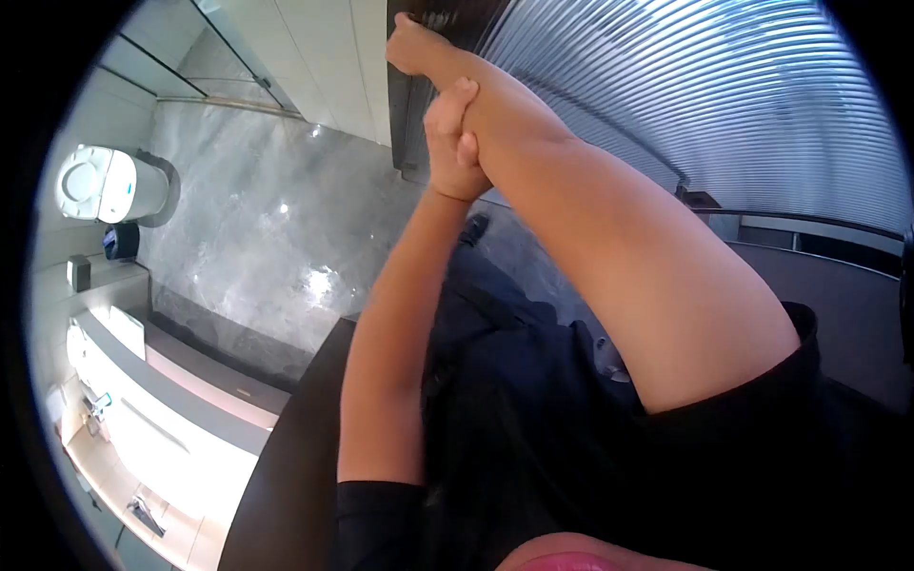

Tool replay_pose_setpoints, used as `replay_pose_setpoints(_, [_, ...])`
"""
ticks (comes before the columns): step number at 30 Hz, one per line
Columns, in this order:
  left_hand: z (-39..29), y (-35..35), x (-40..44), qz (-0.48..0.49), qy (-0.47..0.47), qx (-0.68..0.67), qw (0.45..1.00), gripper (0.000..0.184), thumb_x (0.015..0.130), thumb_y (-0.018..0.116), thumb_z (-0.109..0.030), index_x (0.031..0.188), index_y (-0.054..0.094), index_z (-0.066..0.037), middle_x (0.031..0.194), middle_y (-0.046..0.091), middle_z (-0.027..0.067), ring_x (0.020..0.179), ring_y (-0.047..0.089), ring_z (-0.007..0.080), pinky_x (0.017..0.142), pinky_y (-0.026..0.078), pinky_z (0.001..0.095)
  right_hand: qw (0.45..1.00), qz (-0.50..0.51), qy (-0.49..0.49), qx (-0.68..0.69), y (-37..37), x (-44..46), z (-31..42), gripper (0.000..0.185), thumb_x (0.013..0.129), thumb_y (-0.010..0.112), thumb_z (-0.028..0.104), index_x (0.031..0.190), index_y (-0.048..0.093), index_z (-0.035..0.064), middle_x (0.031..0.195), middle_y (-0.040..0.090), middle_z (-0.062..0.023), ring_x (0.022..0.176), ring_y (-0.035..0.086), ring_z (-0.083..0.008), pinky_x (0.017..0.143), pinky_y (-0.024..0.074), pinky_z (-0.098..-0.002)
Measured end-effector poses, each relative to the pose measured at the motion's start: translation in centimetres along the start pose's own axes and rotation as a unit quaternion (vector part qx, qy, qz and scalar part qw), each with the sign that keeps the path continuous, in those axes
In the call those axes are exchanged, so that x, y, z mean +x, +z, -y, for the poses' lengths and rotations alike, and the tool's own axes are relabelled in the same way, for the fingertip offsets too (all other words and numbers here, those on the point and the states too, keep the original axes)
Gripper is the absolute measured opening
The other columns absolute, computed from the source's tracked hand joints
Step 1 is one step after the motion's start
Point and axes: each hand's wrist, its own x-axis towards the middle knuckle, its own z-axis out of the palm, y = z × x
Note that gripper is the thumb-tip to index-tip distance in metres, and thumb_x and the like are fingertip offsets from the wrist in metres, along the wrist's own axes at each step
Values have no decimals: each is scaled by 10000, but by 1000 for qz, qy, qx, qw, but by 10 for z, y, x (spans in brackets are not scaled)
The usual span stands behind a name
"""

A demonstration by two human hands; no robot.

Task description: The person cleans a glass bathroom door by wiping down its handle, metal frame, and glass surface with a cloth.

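Observation:
My left hand [451, 138] is wrapped round my right forearm [509, 105], a little below the wrist, with the thumb and fingers pressed on the skin. Stretched out toward the top of the view, my right hand [415, 46] is closed, its fingers curled beside a dark door frame [411, 109]. What those fingers hold, if anything, is hidden. A small metallic detail [436, 17] shows on the dark surface just past the right hand.
Ribbed glass [705, 86] fills the upper right. A white toilet [133, 186] stands at the left on grey marbled flooring [276, 200]. A brightly lit vanity [181, 419] lies lower left, near a dark brown edge [286, 466]. Pale wall panels [324, 57] are at the top.

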Motion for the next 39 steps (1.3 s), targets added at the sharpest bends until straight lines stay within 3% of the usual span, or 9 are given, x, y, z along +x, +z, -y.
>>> replay_pose_setpoints(8, [-6,-3,16,-82,103,20,991,888,782,735,-314,1460,185,-149,1390,453,204,1180,530,423,958,455,512,1000,-15,4,-3,8,1,10,176,848,600,258,786,751,190,806,727,-4,761,688,-195,801,410,-434])
replay_pose_setpoints(13, [13,-3,7,-11,65,27,997,813,777,739,-334,1400,261,-122,1394,450,213,1171,539,430,954,459,515,1000,-16,-8,7,21,4,13,198,855,588,263,787,752,174,792,727,-13,738,690,-204,801,412,-452])
replay_pose_setpoints(17, [23,-3,7,-27,67,22,997,794,770,747,-342,1373,294,-92,1384,463,221,1190,533,431,966,456,523,1000,-17,-19,6,23,5,18,203,855,586,262,762,743,173,753,713,-11,698,682,-210,789,413,-452])
replay_pose_setpoints(20, [21,-4,6,-30,19,-6,999,767,808,745,-228,1430,309,-121,1366,509,220,1226,524,431,1008,451,484,998,-56,-30,7,31,5,23,204,854,588,263,740,735,179,728,704,1,671,673,-206,784,409,-457])
replay_pose_setpoints(23, [23,-3,-1,-16,-12,0,1000,818,802,748,-215,1455,264,-120,1392,487,222,1262,497,427,1041,426,482,998,-50,-47,-1,41,6,30,206,853,591,268,723,729,186,716,701,9,655,664,-198,771,401,-450])
replay_pose_setpoints(26, [28,-9,-7,29,-58,18,998,838,802,748,-222,1458,238,-117,1424,456,219,1287,471,432,1070,400,486,997,-57,-58,-4,25,5,28,236,825,608,272,625,699,185,614,661,20,558,620,-160,667,402,-372])
replay_pose_setpoints(29, [44,-5,-12,21,-64,15,998,833,700,771,-166,1398,325,-70,1390,457,220,1260,474,439,1058,406,503,998,-22,-50,6,29,9,37,206,844,601,271,697,724,195,649,680,18,578,629,-173,754,382,-422])
replay_pose_setpoints(32, [49,-8,-14,42,-85,20,995,847,691,758,-123,1410,312,-71,1402,448,209,1285,450,432,1079,381,501,998,-47,-46,-4,44,12,44,226,849,596,274,677,718,191,607,666,31,524,605,-164,735,380,-409])
replay_pose_setpoints(39, [61,-12,-20,58,-100,22,993,845,687,707,-66,1424,294,-86,1458,412,185,1348,401,418,1101,355,501,997,-15,-74,23,34,15,46,237,838,582,269,661,698,162,681,679,-13,677,656,-197,682,442,-413])
